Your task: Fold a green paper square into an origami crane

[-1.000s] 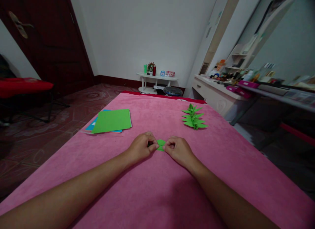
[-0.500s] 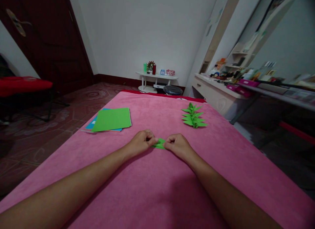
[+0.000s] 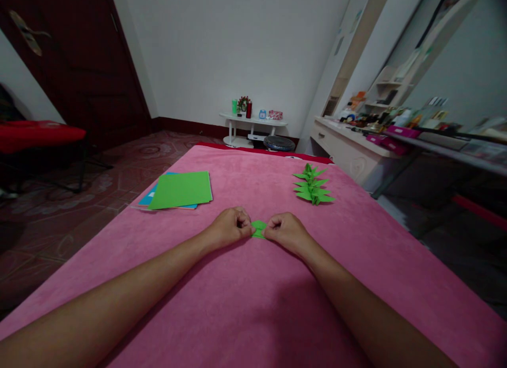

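Observation:
A small piece of folded green paper [image 3: 259,228] lies on the pink cloth [image 3: 237,294], between my two hands. My left hand [image 3: 232,225] is closed, its thumb and fingers pinching the paper's left end. At the right end, my right hand [image 3: 285,230] pinches it the same way, fingers curled. The fingers cover both ends of the paper. Ahead and to the right stand several folded green paper pieces [image 3: 312,191] with pointed tips, set close together in a row.
A stack of paper sheets [image 3: 182,189], green on top with blue beneath, lies at the left. Beyond the cloth's far edge is a low white table [image 3: 253,119] with small items on it. A cluttered dresser [image 3: 352,146] stands at the right, a red chair [image 3: 39,135] at the left.
My left thumb and fingers have slid a little to the right along the paper, closer to my right hand. The paper's top now shows a small peak. My right hand has barely moved.

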Tool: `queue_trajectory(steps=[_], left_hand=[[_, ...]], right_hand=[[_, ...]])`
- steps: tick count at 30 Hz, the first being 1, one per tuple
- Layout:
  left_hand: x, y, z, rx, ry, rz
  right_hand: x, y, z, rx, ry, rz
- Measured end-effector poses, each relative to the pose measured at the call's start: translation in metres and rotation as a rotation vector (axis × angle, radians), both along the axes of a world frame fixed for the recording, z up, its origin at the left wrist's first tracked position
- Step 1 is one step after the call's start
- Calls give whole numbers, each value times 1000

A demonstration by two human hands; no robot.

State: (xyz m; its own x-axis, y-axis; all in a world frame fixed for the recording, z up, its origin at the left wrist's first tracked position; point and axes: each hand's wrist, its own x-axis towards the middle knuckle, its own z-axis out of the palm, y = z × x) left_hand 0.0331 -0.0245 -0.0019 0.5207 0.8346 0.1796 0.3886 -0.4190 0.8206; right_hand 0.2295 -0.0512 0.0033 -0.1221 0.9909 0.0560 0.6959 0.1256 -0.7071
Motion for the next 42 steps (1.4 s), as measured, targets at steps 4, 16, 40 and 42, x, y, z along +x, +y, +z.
queue_trajectory(steps=[4,16,40,42], left_hand=[[2,-3,2,16,19,29],[5,-4,2,72,58,55],[-5,-5,1,95,45,54],[-5,-6,0,103,43,46]], right_hand=[[-2,-1,3,13,-69,13],[-3,-1,2,26,-97,15],[9,-4,9,42,-62,38],[11,-2,11,19,-119,48]])
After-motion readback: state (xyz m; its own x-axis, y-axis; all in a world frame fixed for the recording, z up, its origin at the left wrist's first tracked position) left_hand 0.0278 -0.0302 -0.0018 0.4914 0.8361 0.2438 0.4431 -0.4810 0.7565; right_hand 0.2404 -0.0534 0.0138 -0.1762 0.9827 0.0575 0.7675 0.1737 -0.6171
